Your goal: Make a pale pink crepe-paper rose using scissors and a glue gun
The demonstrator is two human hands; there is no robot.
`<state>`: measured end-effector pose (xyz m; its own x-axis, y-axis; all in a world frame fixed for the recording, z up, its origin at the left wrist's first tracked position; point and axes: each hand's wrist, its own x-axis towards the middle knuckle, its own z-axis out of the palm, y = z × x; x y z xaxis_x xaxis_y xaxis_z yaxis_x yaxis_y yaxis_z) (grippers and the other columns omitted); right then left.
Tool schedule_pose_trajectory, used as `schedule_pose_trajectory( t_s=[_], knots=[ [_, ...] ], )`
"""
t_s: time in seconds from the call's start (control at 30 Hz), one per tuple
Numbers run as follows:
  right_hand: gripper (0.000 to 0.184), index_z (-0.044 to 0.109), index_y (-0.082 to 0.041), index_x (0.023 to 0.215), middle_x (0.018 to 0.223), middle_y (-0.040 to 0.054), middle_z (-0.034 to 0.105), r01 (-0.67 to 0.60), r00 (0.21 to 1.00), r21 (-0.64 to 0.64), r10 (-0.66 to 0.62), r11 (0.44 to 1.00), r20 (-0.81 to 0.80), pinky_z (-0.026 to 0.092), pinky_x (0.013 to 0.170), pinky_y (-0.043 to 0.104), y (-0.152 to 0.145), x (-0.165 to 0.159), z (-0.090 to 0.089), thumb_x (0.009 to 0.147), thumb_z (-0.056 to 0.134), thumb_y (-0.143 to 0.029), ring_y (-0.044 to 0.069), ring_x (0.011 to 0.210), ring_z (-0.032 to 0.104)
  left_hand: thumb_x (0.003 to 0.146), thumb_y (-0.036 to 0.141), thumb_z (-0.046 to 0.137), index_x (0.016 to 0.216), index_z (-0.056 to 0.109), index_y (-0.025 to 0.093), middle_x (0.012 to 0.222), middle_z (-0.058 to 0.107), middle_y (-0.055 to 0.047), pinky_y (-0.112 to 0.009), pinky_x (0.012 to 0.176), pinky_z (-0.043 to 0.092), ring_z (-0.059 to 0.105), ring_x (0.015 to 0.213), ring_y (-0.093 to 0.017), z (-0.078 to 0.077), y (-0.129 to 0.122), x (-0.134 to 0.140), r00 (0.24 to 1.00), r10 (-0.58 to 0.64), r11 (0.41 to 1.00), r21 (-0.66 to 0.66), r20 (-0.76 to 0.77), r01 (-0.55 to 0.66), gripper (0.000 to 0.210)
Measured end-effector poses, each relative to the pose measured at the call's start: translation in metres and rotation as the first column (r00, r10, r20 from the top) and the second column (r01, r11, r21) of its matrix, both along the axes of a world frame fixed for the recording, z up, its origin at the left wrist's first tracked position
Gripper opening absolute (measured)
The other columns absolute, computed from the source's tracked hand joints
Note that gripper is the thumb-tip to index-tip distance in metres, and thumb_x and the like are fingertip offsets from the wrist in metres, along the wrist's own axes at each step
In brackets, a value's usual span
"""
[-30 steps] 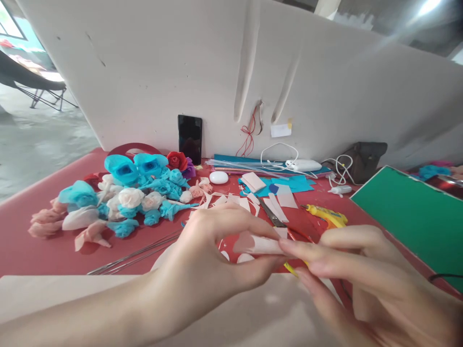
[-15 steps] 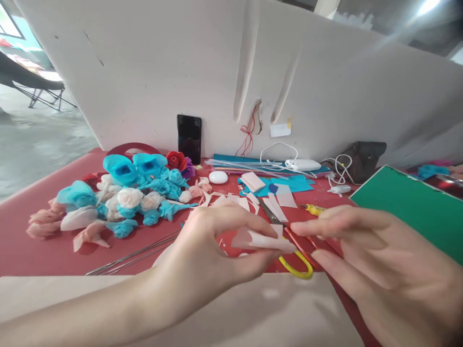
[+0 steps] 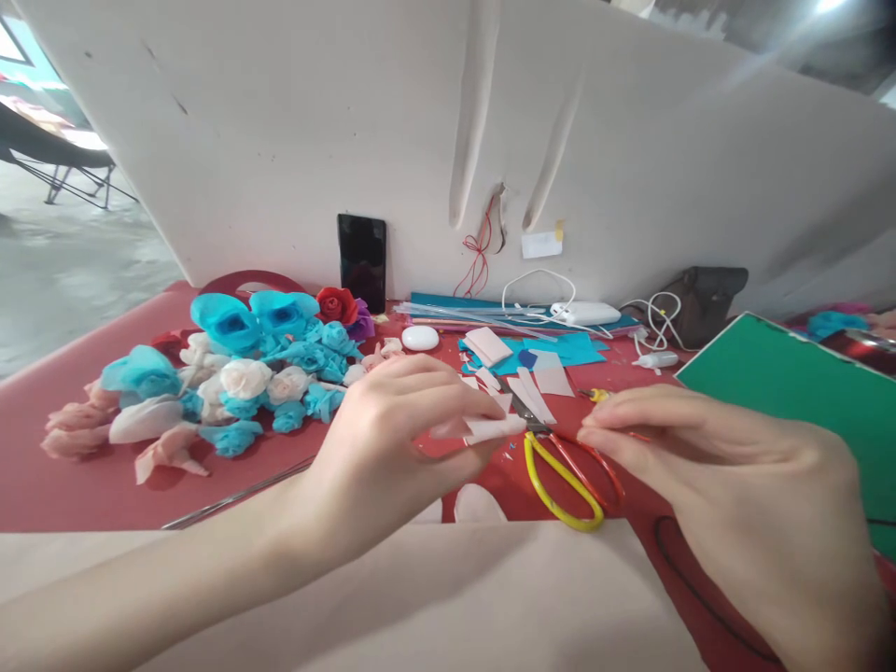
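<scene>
at the centre of the frame, the left hand [image 3: 392, 439] pinches a small rolled pale pink paper piece [image 3: 483, 429] between thumb and fingertips. the right hand [image 3: 728, 495], lower right, has its grip loosely closed and empty, fingertips just above the red-and-yellow-handled scissors [image 3: 567, 471] lying on the red worktop [image 3: 84, 485]. blue and white paper flowers [image 3: 245, 373] sit at left.

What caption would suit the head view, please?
Left hand pinches a pale paper strip above scissors; right hand alongside.
</scene>
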<state>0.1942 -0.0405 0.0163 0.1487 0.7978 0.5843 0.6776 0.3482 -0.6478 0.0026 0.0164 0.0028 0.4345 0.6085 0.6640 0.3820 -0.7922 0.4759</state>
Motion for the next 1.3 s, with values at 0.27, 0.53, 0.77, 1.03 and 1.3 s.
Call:
schedule_pose_trajectory(
  t_s=[0.27, 0.53, 0.77, 1.03, 1.3],
  knots=[
    [0.005, 0.070, -0.028, 0.065, 0.067, -0.0058, 0.068, -0.010, 0.997, -0.124, 0.020, 0.992, 0.080, 0.050, 0.050, 0.012, 0.006, 0.007, 0.005, 0.066, 0.067, -0.024, 0.011, 0.059, 0.064, 0.069, 0.014, 0.061, 0.076, 0.069, 0.015, 0.071, 0.070, -0.004, -0.028, 0.069, 0.048, 0.062, 0.072, -0.017, -0.005, 0.014, -0.001, 0.994, 0.109, 0.994, -0.009, -0.026, -0.110, 0.010],
    [0.015, 0.064, -0.022, 0.058, 0.058, -0.0009, 0.062, -0.111, 0.894, -0.811, 0.414, 0.574, 0.170, 0.039, 0.042, 0.019, 0.018, 0.024, -0.024, 0.067, 0.054, -0.016, 0.013, 0.053, 0.059, 0.069, 0.017, 0.062, 0.080, 0.068, 0.021, 0.076, 0.069, 0.000, -0.021, 0.054, 0.042, 0.061, 0.067, -0.014, -0.004, 0.020, -0.005, 0.986, 0.164, 0.971, -0.170, -0.038, -0.168, 0.013],
    [0.015, 0.056, -0.019, 0.060, 0.064, -0.0005, 0.057, -0.001, 0.833, -0.834, 0.461, 0.552, 0.305, 0.026, 0.039, 0.020, 0.014, 0.023, -0.047, 0.072, 0.049, -0.021, 0.010, 0.053, 0.050, 0.070, 0.018, 0.062, 0.080, 0.069, 0.026, 0.074, 0.068, 0.002, -0.019, 0.053, 0.040, 0.059, 0.066, -0.013, -0.005, 0.018, -0.003, 0.990, 0.139, 0.974, -0.177, -0.012, -0.139, 0.014],
    [0.021, 0.048, -0.018, 0.060, 0.067, 0.0001, 0.053, 0.017, 0.812, -0.846, 0.486, 0.533, 0.323, 0.023, 0.044, 0.022, 0.016, 0.018, -0.056, 0.074, 0.055, -0.032, 0.011, 0.058, 0.044, 0.069, 0.015, 0.061, 0.079, 0.070, 0.026, 0.072, 0.067, 0.002, -0.020, 0.051, 0.039, 0.057, 0.064, -0.013, -0.005, 0.017, -0.002, 0.992, 0.128, 0.978, -0.166, -0.007, -0.128, 0.017],
    [0.018, 0.043, -0.016, 0.056, 0.056, -0.0017, 0.048, -0.128, 0.818, -0.912, 0.562, 0.389, 0.125, 0.023, 0.047, 0.022, 0.030, 0.022, -0.041, 0.073, 0.048, -0.019, 0.009, 0.053, 0.040, 0.070, 0.017, 0.062, 0.076, 0.070, 0.024, 0.065, 0.064, 0.004, -0.019, 0.049, 0.038, 0.053, 0.057, -0.011, 0.000, 0.017, -0.002, 0.987, 0.159, 0.971, -0.183, 0.020, -0.153, 0.012]
  ],
)
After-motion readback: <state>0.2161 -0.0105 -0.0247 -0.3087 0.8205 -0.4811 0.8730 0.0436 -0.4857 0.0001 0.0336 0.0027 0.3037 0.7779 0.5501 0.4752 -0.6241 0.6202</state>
